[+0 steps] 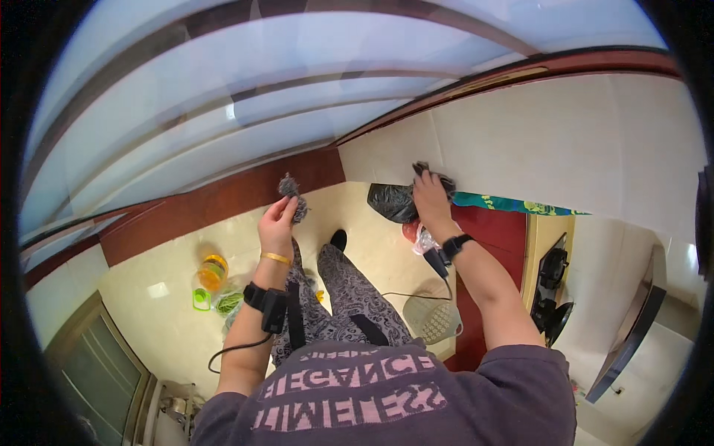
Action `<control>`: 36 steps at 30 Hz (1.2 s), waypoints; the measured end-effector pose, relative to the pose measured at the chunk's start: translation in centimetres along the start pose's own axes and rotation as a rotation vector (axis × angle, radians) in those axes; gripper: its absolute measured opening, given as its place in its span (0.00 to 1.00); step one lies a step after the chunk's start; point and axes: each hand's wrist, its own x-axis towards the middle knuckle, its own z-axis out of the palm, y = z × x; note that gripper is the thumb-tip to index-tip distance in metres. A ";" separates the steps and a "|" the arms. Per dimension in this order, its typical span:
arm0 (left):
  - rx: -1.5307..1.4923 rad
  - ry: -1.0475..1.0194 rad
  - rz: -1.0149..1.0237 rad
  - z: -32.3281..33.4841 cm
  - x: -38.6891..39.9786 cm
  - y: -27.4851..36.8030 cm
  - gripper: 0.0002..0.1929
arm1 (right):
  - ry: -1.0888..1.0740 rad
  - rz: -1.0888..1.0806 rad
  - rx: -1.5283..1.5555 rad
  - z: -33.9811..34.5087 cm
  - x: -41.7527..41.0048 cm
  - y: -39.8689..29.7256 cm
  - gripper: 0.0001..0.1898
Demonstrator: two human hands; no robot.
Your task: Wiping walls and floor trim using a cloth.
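Observation:
My left hand is raised before me, thumb and fingers pinching a fuzzy grey scourer that looks like steel wool. One part of it sticks up past the fingertips and another hangs beside them. Over to the right, my right hand has its fingers bent over a dark rag. That hand reaches to the white tiled wall, and the rag appears to lie against the tiles. The palm and part of the rag are hidden from view.
A black plastic bag and a perforated basket stand near a red cabinet. Beyond it is a gas stove. An oil bottle and bagged green vegetables are on the floor left. A framed glass panel rises ahead.

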 end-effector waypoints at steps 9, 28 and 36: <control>-0.049 -0.023 0.033 1.5 -2.3 3.3 0.15 | 1.125 1.013 0.545 -21.7 -5.8 13.7 0.38; 0.189 0.022 -0.018 1.4 -0.9 4.6 0.15 | 0.934 0.485 1.197 -7.3 -6.1 0.3 0.33; 0.061 0.163 0.138 -10.8 -6.5 7.5 0.16 | 0.417 0.383 1.157 1.1 -21.2 -2.7 0.28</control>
